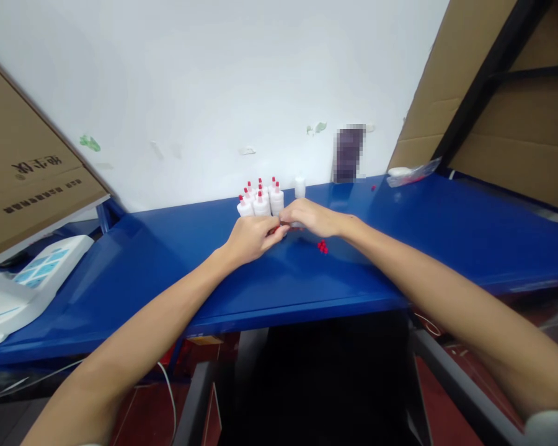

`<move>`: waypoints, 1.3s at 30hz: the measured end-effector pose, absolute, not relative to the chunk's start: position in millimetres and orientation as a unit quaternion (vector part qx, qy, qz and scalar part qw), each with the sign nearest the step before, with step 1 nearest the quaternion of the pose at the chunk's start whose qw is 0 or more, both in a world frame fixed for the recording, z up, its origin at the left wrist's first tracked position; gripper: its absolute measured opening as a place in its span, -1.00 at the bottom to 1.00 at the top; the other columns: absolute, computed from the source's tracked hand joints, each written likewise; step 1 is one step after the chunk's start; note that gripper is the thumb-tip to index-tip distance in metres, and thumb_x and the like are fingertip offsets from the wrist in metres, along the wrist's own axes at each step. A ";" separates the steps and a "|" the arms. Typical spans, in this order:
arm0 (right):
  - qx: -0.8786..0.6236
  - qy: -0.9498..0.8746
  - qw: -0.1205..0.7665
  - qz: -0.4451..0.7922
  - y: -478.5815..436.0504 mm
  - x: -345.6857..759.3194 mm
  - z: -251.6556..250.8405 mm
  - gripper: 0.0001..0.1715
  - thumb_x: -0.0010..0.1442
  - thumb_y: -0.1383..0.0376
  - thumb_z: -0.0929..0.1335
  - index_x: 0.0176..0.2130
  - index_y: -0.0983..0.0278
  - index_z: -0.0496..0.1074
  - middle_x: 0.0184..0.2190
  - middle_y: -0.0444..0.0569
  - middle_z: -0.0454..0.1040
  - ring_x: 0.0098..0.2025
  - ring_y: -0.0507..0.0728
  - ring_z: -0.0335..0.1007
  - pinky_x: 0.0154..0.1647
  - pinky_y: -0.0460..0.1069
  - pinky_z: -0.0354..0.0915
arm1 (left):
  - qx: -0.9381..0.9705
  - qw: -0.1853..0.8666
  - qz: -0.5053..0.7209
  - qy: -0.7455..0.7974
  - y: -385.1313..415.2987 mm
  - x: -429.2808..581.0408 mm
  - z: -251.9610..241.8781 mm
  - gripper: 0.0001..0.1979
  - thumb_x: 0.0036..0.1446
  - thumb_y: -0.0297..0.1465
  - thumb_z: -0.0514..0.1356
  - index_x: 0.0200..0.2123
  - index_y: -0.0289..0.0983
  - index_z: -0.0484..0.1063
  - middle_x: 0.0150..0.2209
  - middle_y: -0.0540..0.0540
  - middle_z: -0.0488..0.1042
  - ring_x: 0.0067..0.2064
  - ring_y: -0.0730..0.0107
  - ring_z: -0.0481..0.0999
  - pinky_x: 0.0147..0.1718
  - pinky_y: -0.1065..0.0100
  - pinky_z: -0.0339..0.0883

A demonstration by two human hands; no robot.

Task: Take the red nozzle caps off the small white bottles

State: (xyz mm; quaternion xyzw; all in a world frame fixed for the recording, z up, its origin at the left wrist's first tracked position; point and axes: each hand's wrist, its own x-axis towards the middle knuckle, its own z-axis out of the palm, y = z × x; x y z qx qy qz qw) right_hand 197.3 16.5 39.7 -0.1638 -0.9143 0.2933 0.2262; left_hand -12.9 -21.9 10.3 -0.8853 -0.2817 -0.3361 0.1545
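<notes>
Both of my hands meet over the blue table (400,248), just in front of a cluster of several small white bottles with red caps (260,198). My left hand (251,238) is closed, its fingertips pinching something small and red against my right hand (309,218), whose fingers are curled around a small object that is mostly hidden. One white bottle without a cap (300,186) stands just behind the right hand. A few loose red caps (322,246) lie on the table to the right of my hands.
A white weighing scale (23,288) sits at the table's left end. Cardboard boxes (23,179) stand at the left and cardboard panels (516,111) at the right. A plastic bag (407,175) lies at the back right, by the white wall.
</notes>
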 end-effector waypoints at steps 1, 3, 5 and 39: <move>-0.160 -0.914 0.222 0.300 16.3 196.9 39.0 -0.57 0.32 0.23 0.13 -0.56 0.23 0.19 -0.60 -0.15 0.21 -0.49 0.02 0.08 -0.38 0.00 0.03 | -0.885 0.156 -0.337 -0.282 -21.8 -13.1 10.4 -0.60 0.41 -0.28 0.08 -0.48 -0.29 0.46 -0.59 0.02 0.44 -0.56 0.51 0.35 -0.54 0.42 0.10; -0.156 -0.912 0.212 0.316 15.2 195.8 37.9 -0.56 0.34 0.22 0.13 -0.54 0.25 0.25 -0.59 -0.14 0.26 -0.48 0.02 0.10 -0.38 -0.01 0.04 | -0.886 0.150 -0.334 -0.284 -21.3 -13.9 10.5 -0.65 0.42 -0.30 0.08 -0.38 -0.30 0.53 -0.50 -0.02 0.54 -0.50 0.48 0.45 -0.50 0.44 0.18; -0.160 -0.906 0.209 0.330 13.6 194.3 36.9 -0.54 0.35 0.22 0.13 -0.54 0.26 0.28 -0.58 -0.12 0.30 -0.47 0.02 0.13 -0.37 -0.01 0.07 | -0.889 0.137 -0.332 -0.284 -20.7 -14.8 9.8 -0.69 0.41 -0.30 0.09 -0.30 -0.28 0.57 -0.43 -0.03 0.61 -0.44 0.46 0.54 -0.46 0.45 0.25; -0.254 -0.902 0.229 0.264 10.4 189.8 37.3 -0.57 0.23 0.25 0.19 -0.65 0.26 0.20 -0.67 -0.15 0.23 -0.56 -0.02 0.06 -0.42 0.00 -0.03 | -0.879 0.105 -0.286 -0.366 -19.6 -15.6 9.9 -0.50 0.41 -0.11 0.08 -0.53 -0.28 0.37 -0.58 -0.01 0.42 -0.56 0.48 0.28 -0.52 0.39 0.02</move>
